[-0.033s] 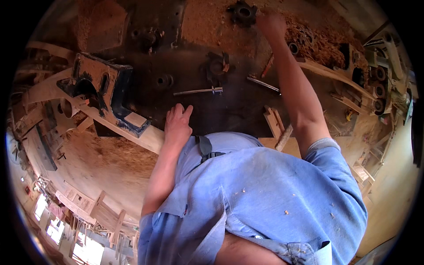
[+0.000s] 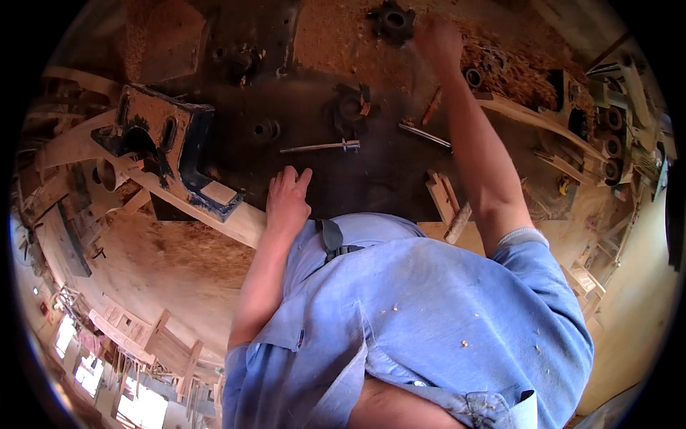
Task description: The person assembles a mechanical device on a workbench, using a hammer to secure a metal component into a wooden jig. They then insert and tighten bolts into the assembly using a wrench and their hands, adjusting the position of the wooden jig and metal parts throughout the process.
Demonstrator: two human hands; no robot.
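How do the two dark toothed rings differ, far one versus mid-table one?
The far ring lies beside the right hand; the middle ring lies clear of it.
The far ring lies on a brown, dusty surface; the middle ring on dark tabletop.
The middle ring has an orange-brown piece at its right edge; the far ring shows none.
Both have central holes.

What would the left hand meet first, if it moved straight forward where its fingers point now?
The left hand would probably meet the silver rod-like tool on the dark tabletop, though the hand's exact height is hard to judge.
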